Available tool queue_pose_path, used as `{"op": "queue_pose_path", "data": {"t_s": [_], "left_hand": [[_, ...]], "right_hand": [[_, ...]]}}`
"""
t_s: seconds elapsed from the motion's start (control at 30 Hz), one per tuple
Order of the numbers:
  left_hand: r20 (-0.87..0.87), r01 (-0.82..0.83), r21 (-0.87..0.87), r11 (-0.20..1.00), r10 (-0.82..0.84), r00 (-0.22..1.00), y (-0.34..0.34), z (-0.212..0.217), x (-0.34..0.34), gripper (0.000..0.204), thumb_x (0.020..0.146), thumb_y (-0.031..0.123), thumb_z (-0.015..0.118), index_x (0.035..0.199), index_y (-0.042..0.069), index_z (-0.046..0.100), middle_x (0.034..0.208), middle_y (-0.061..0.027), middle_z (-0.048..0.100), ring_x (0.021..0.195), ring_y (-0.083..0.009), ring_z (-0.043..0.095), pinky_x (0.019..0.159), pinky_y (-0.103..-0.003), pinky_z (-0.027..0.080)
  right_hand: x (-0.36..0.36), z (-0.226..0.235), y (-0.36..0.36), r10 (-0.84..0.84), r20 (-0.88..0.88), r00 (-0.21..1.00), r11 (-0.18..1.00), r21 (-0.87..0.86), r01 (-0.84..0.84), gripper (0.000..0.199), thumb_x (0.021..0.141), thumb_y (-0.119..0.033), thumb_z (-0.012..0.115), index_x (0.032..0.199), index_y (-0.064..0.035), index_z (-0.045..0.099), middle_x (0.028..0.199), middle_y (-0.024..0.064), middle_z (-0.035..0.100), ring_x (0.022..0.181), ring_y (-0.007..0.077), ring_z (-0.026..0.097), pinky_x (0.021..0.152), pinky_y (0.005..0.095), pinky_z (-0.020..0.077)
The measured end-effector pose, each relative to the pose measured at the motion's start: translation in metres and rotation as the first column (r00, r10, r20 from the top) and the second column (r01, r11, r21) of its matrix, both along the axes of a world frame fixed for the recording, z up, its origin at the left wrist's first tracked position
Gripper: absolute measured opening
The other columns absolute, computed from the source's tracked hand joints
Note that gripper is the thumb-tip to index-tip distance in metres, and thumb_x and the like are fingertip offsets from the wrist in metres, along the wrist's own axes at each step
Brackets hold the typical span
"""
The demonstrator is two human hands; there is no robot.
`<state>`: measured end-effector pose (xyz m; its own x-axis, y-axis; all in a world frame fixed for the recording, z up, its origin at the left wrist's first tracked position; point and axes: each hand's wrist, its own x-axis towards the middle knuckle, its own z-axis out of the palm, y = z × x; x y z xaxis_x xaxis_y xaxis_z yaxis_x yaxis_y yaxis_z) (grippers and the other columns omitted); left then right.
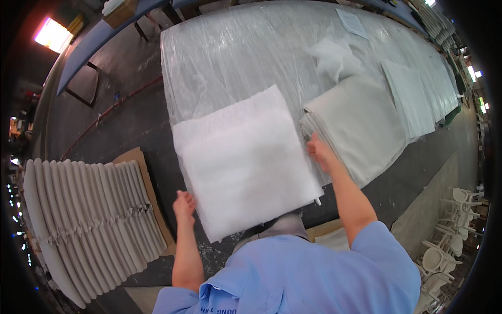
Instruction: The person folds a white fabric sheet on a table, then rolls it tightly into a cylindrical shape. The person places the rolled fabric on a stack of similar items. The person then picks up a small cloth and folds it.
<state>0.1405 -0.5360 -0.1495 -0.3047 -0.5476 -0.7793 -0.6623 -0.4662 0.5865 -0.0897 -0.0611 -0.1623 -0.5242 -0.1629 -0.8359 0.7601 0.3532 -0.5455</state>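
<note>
A blue cloth shirt (303, 277) is facing a spread white fluffy square (248, 165), grey fabric stack (366, 125) lying folded, hands (184, 206) (320, 152) half-curled, hold unclear.

Left: row of pale grey cushions (78, 201), packed side by side; cardboard (130, 154) along the row's right end. Upper left: blue desk (86, 49) bearing brown box (121, 14). Red line (104, 113) crosses dark floor (133, 123). Lower right: white chairs (433, 258), clustered. Upper right: pale paper sheet (352, 23).
</note>
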Motion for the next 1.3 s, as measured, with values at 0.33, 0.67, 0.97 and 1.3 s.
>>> {"op": "queue_pose_path", "data": {"t_s": [0.33,0.67,0.97,1.3], "left_hand": [[0.013,0.095,-0.096,0.991,-0.094,0.995,0.035,0.002,0.071,0.054,0.111,0.044,0.046,0.130,-0.003,0.063,0.120,-0.0115,0.070,0.107,-0.0218,0.067,0.092,-0.037,0.052],[0.043,0.109,0.067,0.992,-0.112,0.993,0.061,-0.004,0.116,0.053,0.111,0.047,0.046,0.111,0.000,0.071,0.105,-0.0055,0.073,0.085,-0.0177,0.068,0.070,-0.035,0.053],[-0.114,0.201,-0.417,0.887,-0.270,0.956,0.011,-0.007,0.038,0.047,0.107,0.037,0.057,0.132,-0.001,0.068,0.119,-0.0113,0.075,0.111,-0.0215,0.068,0.096,-0.034,0.051],[-0.030,0.223,-0.241,0.945,-0.237,0.971,-0.024,-0.017,-0.104,0.067,0.099,0.058,0.063,0.115,-0.006,0.073,0.105,-0.0091,0.073,0.094,-0.0176,0.065,0.085,-0.035,0.052]], "right_hand": [[0.060,-0.001,0.020,-0.170,-0.143,0.975,0.964,0.179,0.195,0.082,0.104,-0.071,0.040,0.132,0.0031,0.063,0.124,0.0167,0.066,0.111,0.0263,0.059,0.101,0.0421,0.0418],[0.124,-0.026,0.032,-0.258,-0.210,0.943,0.942,0.162,0.293,0.074,0.107,-0.061,0.045,0.124,0.0063,0.068,0.118,0.0161,0.072,0.104,0.0251,0.066,0.095,0.0382,0.0488],[0.056,-0.017,0.007,0.044,-0.376,0.925,0.962,0.266,0.063,0.059,0.106,-0.052,0.054,0.128,0.0008,0.069,0.119,0.0119,0.072,0.112,0.0197,0.064,0.095,0.0352,0.0480],[-0.047,-0.045,-0.066,0.157,-0.466,0.871,0.942,0.335,0.010,0.076,0.103,-0.064,0.049,0.125,0.0059,0.069,0.125,0.0246,0.070,0.121,0.0374,0.064,0.105,0.0431,0.0450]]}}
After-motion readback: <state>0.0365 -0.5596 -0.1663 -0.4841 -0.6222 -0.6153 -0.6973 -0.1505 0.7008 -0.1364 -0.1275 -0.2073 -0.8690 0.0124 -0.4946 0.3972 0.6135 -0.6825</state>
